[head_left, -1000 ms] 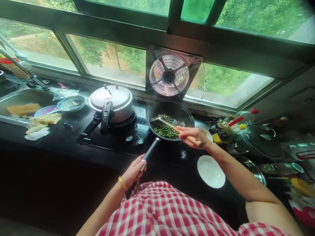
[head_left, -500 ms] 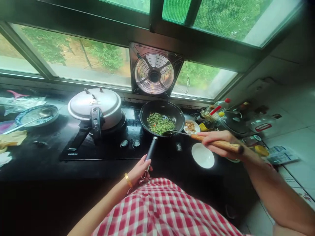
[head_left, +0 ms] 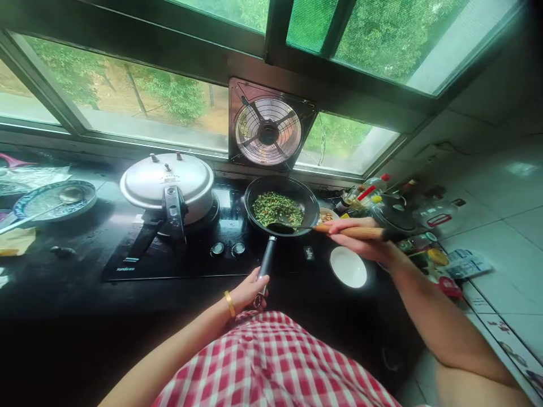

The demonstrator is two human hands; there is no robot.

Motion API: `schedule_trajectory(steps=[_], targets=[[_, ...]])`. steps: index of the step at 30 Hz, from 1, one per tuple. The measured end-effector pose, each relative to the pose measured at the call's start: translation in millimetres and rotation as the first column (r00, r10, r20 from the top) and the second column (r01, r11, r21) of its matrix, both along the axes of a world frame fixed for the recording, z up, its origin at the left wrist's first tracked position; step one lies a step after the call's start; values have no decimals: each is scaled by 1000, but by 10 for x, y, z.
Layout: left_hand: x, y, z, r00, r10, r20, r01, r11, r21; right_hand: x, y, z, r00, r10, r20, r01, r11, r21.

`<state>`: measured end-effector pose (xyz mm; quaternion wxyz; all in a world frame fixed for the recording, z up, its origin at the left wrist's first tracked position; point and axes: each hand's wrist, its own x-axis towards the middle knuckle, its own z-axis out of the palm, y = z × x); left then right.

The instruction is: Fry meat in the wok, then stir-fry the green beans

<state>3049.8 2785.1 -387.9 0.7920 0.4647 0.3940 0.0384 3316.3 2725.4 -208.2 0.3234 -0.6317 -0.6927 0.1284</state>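
My left hand point(head_left: 253, 287) is closed round the black handle of a frying pan point(head_left: 309, 195), which sits on the right side of the black cooktop point(head_left: 203, 265). Chopped green vegetables point(head_left: 278, 208) with small red bits lie in the pan. In my right hand point(head_left: 356, 237) is the wooden handle of a spatula point(head_left: 348, 231). Its dark metal blade rests low in the pan, at the near edge of the vegetables. Behind that hand, a small dish of brown pieces point(head_left: 326, 216) is partly hidden. A white bowl point(head_left: 348, 267) stands on the counter just below my right hand.
A silver pressure cooker point(head_left: 167, 181) occupies the left burner, its handle pointing toward me. Further left is a blue-rimmed plate point(head_left: 55, 200) with a ladle point(head_left: 70, 195) on it. Bottles and jars point(head_left: 436, 215) crowd the right corner. A fan point(head_left: 268, 133) is set in the window behind.
The spatula blade has moved left and toward me, to the pan's near side, and the vegetables lie more spread out. My right hand has shifted left. My left hand keeps its grip.
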Motion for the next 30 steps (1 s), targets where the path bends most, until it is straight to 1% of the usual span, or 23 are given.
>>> schedule_trajectory(steps=[2, 4, 5, 6, 8, 11, 13, 15, 17, 19, 21, 23, 24, 26, 28, 30], targets=[[1, -2, -1, 1000, -2, -2, 2, 1000, 4, -4, 175, -203, 1000, -18, 1, 18, 1000, 15], [1, 0, -5, 1000, -8, -7, 8, 1000, 2, 64, 346, -338, 993, -118, 5, 118, 991, 64], [2, 2, -11, 1000, -11, -7, 11, 1000, 1, 121, 409, -353, 983, -184, 1, 183, 979, 91], [2, 3, -19, 1000, -13, -5, 13, 1000, 2, 187, 452, -334, 968, -251, -9, 251, 961, 115], [4, 4, -42, 1000, -14, 5, 14, 1000, 10, 326, 489, -228, 937, -349, -10, 347, 928, 139], [9, -1, -81, 999, -7, 34, 6, 1000, 22, 472, 497, -67, 908, -417, 48, 409, 905, 116], [14, -2, -100, 999, -5, 51, 4, 1000, 26, 497, 520, -32, 894, -446, 40, 443, 894, 65], [20, 2, -109, 998, -7, 59, 6, 1000, 30, 464, 576, -49, 875, -483, -41, 483, 875, -1], [26, 9, -110, 999, -14, 50, 13, 999, 36, 380, 678, -99, 845, -509, -165, 503, 861, -75], [28, 13, -107, 999, -18, 35, 16, 999, 43, 265, 824, -176, 785, -531, -319, 517, 845, -133], [26, 13, -105, 999, -17, 29, 16, 999, 48, 152, 980, -267, 710, -530, -465, 525, 837, -152], [22, 8, -108, 999, -12, 34, 10, 999, 50, 92, 1080, -336, 667, -501, -552, 527, 840, -127], [20, 6, -112, 999, -12, 37, 10, 999, 50, 97, 1090, -348, 670, -483, -564, 522, 846, -104], [17, 3, -118, 999, -14, 36, 12, 998, 56, 192, 1021, -319, 712, -461, -530, 508, 859, -65], [19, 4, -120, 999, -17, 27, 15, 997, 73, 384, 875, -242, 767, -468, -438, 507, 861, -32], [22, 7, -118, 1000, -21, 16, 19, 995, 94, 622, 748, -178, 794, -506, -336, 535, 845, -8]])
